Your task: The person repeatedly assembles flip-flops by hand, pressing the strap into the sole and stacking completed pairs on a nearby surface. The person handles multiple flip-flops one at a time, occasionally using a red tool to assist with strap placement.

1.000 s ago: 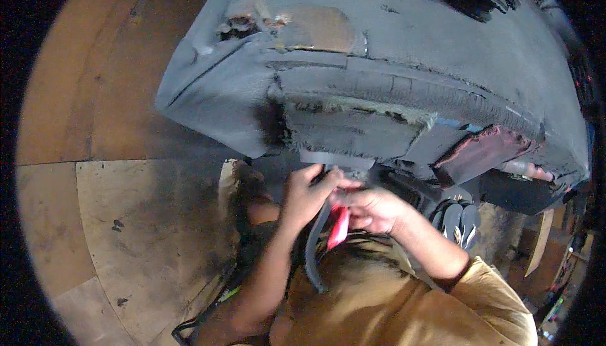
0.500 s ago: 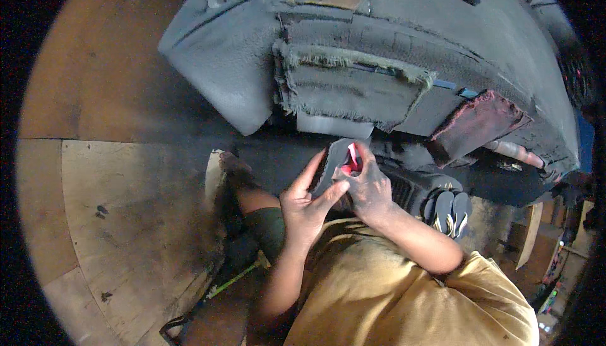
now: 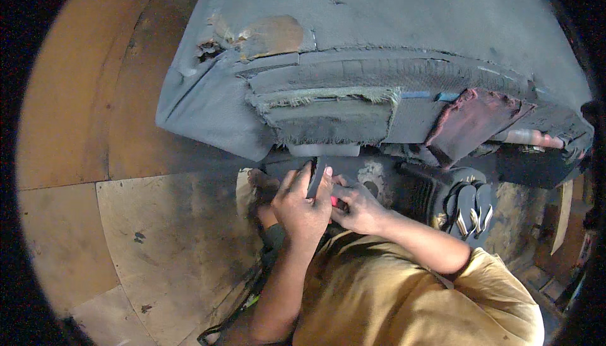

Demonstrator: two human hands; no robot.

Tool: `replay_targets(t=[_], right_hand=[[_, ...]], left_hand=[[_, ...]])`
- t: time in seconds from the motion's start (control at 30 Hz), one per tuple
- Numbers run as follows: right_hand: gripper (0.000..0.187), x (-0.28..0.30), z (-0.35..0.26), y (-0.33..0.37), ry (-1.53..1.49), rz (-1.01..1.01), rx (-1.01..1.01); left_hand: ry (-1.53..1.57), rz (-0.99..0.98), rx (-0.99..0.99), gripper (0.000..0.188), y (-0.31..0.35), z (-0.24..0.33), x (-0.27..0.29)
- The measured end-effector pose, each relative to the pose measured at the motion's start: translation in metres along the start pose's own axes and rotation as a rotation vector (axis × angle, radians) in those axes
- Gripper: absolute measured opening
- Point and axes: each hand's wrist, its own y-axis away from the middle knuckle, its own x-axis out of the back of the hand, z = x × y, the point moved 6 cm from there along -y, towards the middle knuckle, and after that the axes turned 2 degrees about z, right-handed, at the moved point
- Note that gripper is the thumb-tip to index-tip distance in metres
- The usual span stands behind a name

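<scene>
My left hand [image 3: 298, 206] grips a thin, dark, flat piece [image 3: 315, 180], resembling a sandal sole, held nearly upright with its edge toward me. The thumb presses on one face and the fingers wrap round the other. Close beside it, my right hand [image 3: 358, 207] has its fingers curled and closed on a small bright pink piece [image 3: 334, 201]. Most of that pink piece is hidden by the fingers, and I cannot tell whether it is joined to the dark one. Both hands are just below the front edge of a dust-covered bench [image 3: 391, 24].
A frayed grey-green cloth [image 3: 334, 120] and a reddish cloth [image 3: 476, 125] hang on the bench front. On the right are dark flip-flops [image 3: 467, 210] beside a black ribbed container [image 3: 418, 196]. Wooden boards [image 3: 170, 232] cover the floor at left, near my bare foot [image 3: 260, 185].
The dark piece has turned from showing its broad side to edge-on. My right hand has shifted from its top to beside it, and less pink shows. The whole view has tilted.
</scene>
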Motion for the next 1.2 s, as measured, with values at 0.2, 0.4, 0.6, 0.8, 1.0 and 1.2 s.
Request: replay_targets(t=[0.2, 0.4, 0.6, 0.8, 1.0, 1.2], right_hand=[[0.049, 0.004, -0.006, -0.002, -0.251, -0.172, -0.264], [0.049, 0.020, 0.014, -0.011, -0.195, -0.198, -0.476], [0.062, 0.034, 0.004, 0.002, 0.722, -0.093, -0.090], [0.064, 0.019, -0.005, 0.016, 0.613, 0.234, 0.282], [0.076, -0.035, 0.061, 0.010, -1.763, -0.009, -0.823], [0.041, -0.052, 0.065, -0.032, -1.695, -0.129, -0.557]], left_hand=[[-0.026, -0.088, 0.170, 0.026, 0.002, -0.018, -0.016], [0.288, -0.108, 0.460, 0.029, 0.010, -0.046, -0.062], [0.897, 0.070, 0.513, 0.030, 0.055, -0.045, -0.063], [0.859, 0.124, 0.432, 0.035, 0.074, -0.049, -0.045], [0.620, 0.065, 0.430, 0.037, 0.076, -0.042, 0.000], [0.107, -0.071, 0.049, 0.028, 0.021, -0.007, 0.027]])
